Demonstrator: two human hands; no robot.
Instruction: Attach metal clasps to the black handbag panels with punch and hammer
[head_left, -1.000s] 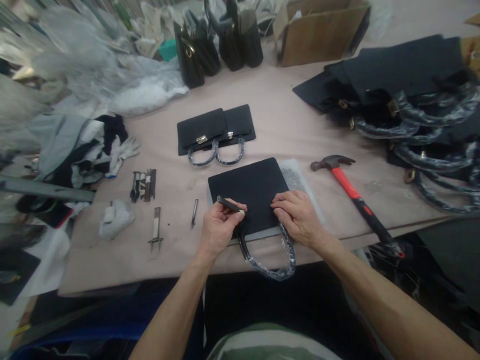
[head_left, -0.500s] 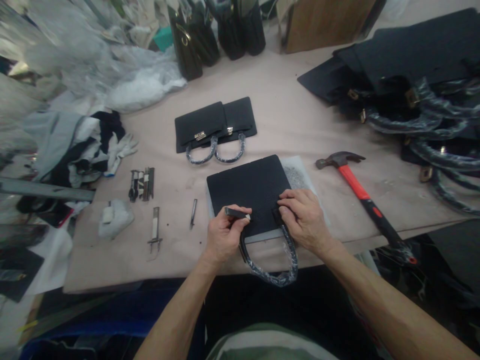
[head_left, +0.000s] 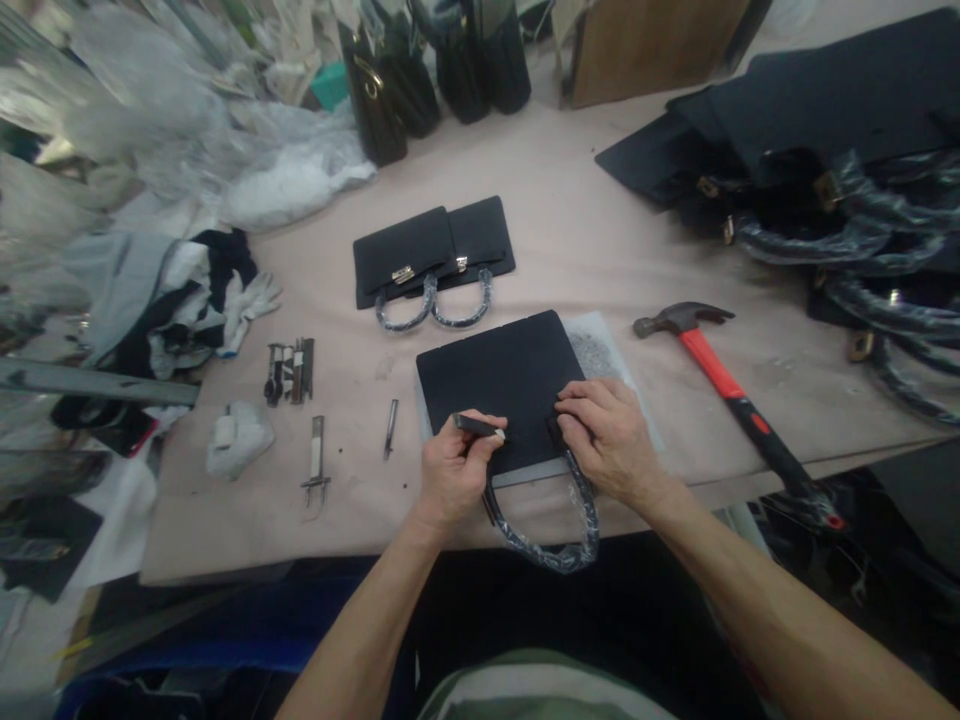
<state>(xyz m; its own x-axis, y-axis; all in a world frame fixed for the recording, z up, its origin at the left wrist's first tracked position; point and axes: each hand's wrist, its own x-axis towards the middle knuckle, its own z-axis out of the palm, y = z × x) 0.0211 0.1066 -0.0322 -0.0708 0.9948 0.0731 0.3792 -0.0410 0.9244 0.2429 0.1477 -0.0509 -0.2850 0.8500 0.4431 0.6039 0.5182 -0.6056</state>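
Now | left fingers (head_left: 478,460): pinching dark tool (head_left: 471,425), shifted rightward | right fingers (head_left: 583,408): pinching handle end (head_left: 553,432)

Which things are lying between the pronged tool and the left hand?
In the head view, a thin metal tool and two tiny dark specks lie between the pronged tool and the left hand.

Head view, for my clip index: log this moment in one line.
left hand: gripping dark tool | right hand: at black panel, by wrapped handle | hammer: lying to the right, unheld
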